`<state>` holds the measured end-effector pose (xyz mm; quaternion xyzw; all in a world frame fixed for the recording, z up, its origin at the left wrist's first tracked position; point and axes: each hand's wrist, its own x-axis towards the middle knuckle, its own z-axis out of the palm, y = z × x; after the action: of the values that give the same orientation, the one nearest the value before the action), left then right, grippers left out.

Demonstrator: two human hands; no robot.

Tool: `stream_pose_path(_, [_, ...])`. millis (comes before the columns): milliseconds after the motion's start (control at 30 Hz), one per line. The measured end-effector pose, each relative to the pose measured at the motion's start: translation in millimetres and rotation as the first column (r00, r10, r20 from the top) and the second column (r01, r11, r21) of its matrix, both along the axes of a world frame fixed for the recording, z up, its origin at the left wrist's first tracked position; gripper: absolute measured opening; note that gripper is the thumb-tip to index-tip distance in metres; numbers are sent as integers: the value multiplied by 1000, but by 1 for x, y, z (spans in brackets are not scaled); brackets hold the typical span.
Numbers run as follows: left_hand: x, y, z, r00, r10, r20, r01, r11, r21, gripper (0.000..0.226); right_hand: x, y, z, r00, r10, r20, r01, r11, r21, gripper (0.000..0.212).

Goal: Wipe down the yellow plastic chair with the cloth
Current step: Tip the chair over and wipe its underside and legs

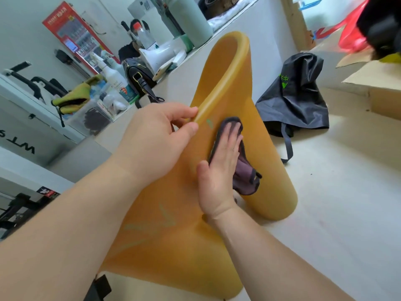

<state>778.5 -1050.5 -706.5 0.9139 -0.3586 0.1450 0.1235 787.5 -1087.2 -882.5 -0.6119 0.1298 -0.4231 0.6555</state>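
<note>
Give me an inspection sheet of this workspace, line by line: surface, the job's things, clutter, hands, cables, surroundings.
Surface: pale floor, a few small marks.
Job's things: yellow chair with faint pale streaks; dark cloth lying on it.
Clutter: black bag and cardboard box near the chair; spray bottle, handbag and megaphone on the ledge.
Hands: left hand grips the chair's rim; right hand presses flat on the cloth.
Cables: nothing seen.
Surroundings: red vending machine by the wall; a person behind the ledge.
</note>
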Motion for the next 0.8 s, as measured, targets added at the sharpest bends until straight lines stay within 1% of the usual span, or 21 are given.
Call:
stream_pose_path(33, [-1, 2, 1, 1000, 2, -9, -2, 1000, 3, 27, -3, 10, -15, 999, 26, -21, -27, 1000, -14, 89])
stream_pose_path(67, [-3, 3, 2, 1000, 6, -13, -6, 1000, 10, 28, -6, 18, -27, 997, 65, -50, -65, 998, 5, 89])
stream_pose_path(133, [-6, 6, 3, 1000, 19, -15, -19, 999, 27, 30, -9, 24, -35, 978, 167, -123, -152, 981, 124, 83])
stream_pose_path(167, [-7, 7, 2, 999, 21, -25, -20, 999, 29, 30, -10, 24, -28, 967, 204, -152, -176, 967, 183, 83])
stream_pose_path(233, [-11, 12, 0, 998, 9, -60, -8, 1000, 10, 31, -14, 24, -2, 967, 202, -155, -157, 953, 261, 92])
stream_pose_path(267, [-12, 15, -1, 998, -3, -70, 3, 1000, 1, 32, -16, 23, 13, 976, 172, -133, -132, 955, 266, 102])
stream_pose_path(300, [-14, 20, -1, 997, -17, -75, 16, 1000, -10, 33, -18, 22, 24, 985, 142, -101, -113, 962, 247, 112])
stream_pose_path(333, [-14, 25, -1, 996, -33, -82, 31, 999, -27, 33, -20, 18, 35, 991, 116, -60, -101, 974, 202, 116])
stream_pose_path(400, [-12, 35, 2, 992, -64, -112, 57, 996, -64, 37, -22, 11, 52, 998, 62, 27, -64, 995, 75, 115])
stream_pose_path(467, [-10, 42, 4, 984, -106, -143, 95, 992, -79, 40, -20, 5, 63, 997, 1, 83, 2, 999, -37, 111])
stream_pose_path(567, [-10, 46, 3, 971, -113, -210, 95, 991, -91, 42, -9, 3, 50, 993, -78, 93, 84, 994, -68, 112])
stream_pose_path(633, [-12, 47, 3, 966, -85, -243, 64, 994, -94, 45, -3, 9, 22, 995, -91, 35, 91, 996, -12, 114])
stream_pose_path(667, [-12, 47, 2, 966, -72, -249, 50, 994, -97, 47, -1, 13, 7, 998, -62, -11, 62, 997, 50, 109])
stream_pose_path(733, [-12, 49, 1, 959, -37, -283, 5, 994, -113, 50, 0, 22, -13, 996, 41, -80, -22, 973, 230, 95])
stream_pose_path(767, [-11, 49, 0, 947, -18, -319, -22, 992, -122, 50, -1, 24, -13, 991, 94, -98, -58, 945, 323, 95])
stream_pose_path(800, [-10, 50, -1, 930, -2, -368, -50, 990, -134, 51, -4, 25, -8, 984, 138, -112, -84, 914, 397, 102])
